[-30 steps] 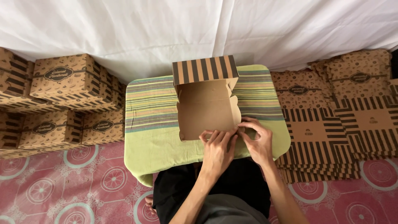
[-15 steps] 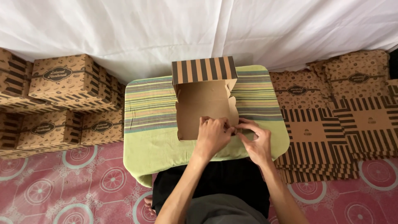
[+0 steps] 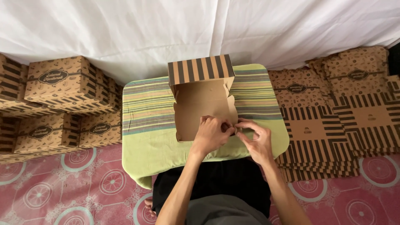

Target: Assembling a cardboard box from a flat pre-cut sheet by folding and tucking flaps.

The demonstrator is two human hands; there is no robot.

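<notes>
Item: one brown cardboard box [image 3: 205, 106], half folded, standing on the worktop [image 3: 146, 125], which is draped in a green striped cloth. All places below are given from this box. Change noted: a second ago both my hands sat lower, at the box's near right corner; my left hand [image 3: 210, 135] has since moved up onto the near wall, while my right hand [image 3: 256, 139] has stayed just right of that corner. From this I judge the near wall is being folded and locked, with the front corner not yet closed. Hand state: my left hand is curled over the near wall's edge, pinching it; my right hand grips a small flap at the near right corner, fingertips meeting those of the left. Contents of the box: nothing, only bare brown floor showing. Its striped lid [image 3: 200, 68] stands upright at the far side, and the side walls are up. Left of the box, off the worktop: a pile of finished boxes [image 3: 58, 100], closed, patterned brown with dark oval labels; what they hold cannot be seen. Right of the box: a stack of flat box blanks [image 3: 333, 121], unfolded, striped and patterned. Behind the box: a white sheet [image 3: 200, 29]. Below it: a pink patterned floor [image 3: 75, 191].
</notes>
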